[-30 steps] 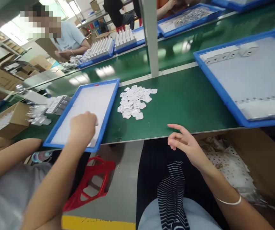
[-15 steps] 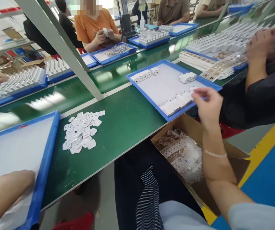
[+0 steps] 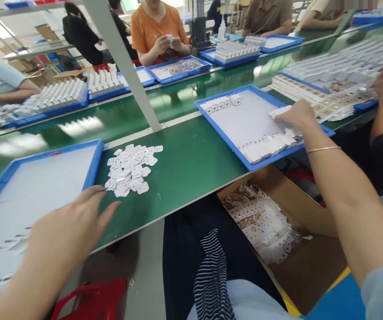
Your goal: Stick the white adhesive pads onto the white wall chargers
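My left hand [image 3: 73, 222] reaches over the right rim of the left blue tray [image 3: 93, 164], its thumb spread away from the forefinger. The forefinger's tip meets the edge of a loose pile of small white rounded-square plates [image 3: 128, 171]; a thin dark line shows at that tip. My right hand [image 3: 298, 114] is over the right side of the second blue tray [image 3: 223, 141], fingers closed on a white plastic housing [image 3: 281, 110]. Below it runs a row of white housings [image 3: 266, 147]. More housings with dark slots [image 3: 220, 105] stand along that tray's far left side.
An open cardboard box [image 3: 298, 209] with plastic bags sits under the bench edge. A slanted metal post [image 3: 128, 66] rises from the green bench [image 3: 191, 155]. Co-workers sit across and at right, beside trays of white parts [image 3: 338, 62]. A red stool [image 3: 94, 298] stands below.
My left hand has moved right, out of the left tray to the plate pile. My right hand has moved from the near row's end to the housings farther back. The view has shifted.
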A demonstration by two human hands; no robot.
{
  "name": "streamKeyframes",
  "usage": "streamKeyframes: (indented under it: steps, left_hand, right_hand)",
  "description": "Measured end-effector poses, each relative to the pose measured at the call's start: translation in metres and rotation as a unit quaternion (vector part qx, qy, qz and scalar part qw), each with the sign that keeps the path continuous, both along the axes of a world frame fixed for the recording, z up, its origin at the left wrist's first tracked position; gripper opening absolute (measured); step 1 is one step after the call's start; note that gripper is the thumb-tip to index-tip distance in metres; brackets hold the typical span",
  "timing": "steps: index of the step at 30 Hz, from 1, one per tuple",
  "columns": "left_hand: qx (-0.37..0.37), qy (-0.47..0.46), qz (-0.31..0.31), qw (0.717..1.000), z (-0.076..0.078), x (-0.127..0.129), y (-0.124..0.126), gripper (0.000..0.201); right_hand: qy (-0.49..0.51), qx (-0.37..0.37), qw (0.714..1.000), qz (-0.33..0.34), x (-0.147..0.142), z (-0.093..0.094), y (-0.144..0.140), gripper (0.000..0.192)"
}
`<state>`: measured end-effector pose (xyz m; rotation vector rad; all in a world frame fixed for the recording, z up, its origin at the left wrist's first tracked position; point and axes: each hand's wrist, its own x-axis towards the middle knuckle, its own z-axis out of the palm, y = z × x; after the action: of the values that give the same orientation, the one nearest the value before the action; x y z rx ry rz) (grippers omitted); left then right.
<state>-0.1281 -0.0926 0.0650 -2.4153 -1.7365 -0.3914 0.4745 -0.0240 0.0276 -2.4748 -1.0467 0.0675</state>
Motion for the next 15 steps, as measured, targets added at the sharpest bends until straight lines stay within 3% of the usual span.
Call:
streamKeyframes:
  steps: [2, 5, 6, 8, 10, 12, 15]
  left_hand:
    - [0.091, 0.047, -0.093, 0.99, -0.009, 0.039, -0.02, 0.036]
    - [0.161, -0.041, -0.168, 0.972, -0.032, 0.077, -0.034, 0.041]
    - [0.157, -0.075, -0.179, 0.968, -0.04, 0.086, -0.037, 0.047]
    - [0.141, -0.119, -0.196, 0.963, -0.053, 0.098, -0.042, 0.06]
    - [0.134, -0.125, -0.206, 0.961, -0.064, 0.105, -0.05, 0.063]
    - [0.134, -0.114, -0.205, 0.963, -0.073, 0.109, -0.058, 0.053]
    - [0.141, -0.143, -0.193, 0.96, -0.085, 0.108, -0.067, 0.045]
  right_hand:
    - [-0.001, 0.005, 1.0, 0.018, -0.027, 0.01, -0.008, 0.106]
    - [0.042, 0.047, 0.988, 0.144, -0.103, 0.022, -0.037, 0.091]
    - [0.077, 0.05, 0.972, 0.218, -0.135, 0.024, -0.051, 0.081]
    - [0.181, 0.041, 0.908, 0.375, -0.198, 0.024, -0.08, 0.068]
    - [0.21, 0.005, 0.852, 0.479, -0.251, 0.019, -0.102, 0.052]
    - [0.215, -0.029, 0.812, 0.542, -0.287, 0.014, -0.116, 0.041]
    - [0.207, -0.039, 0.793, 0.571, -0.313, 0.01, -0.126, 0.032]
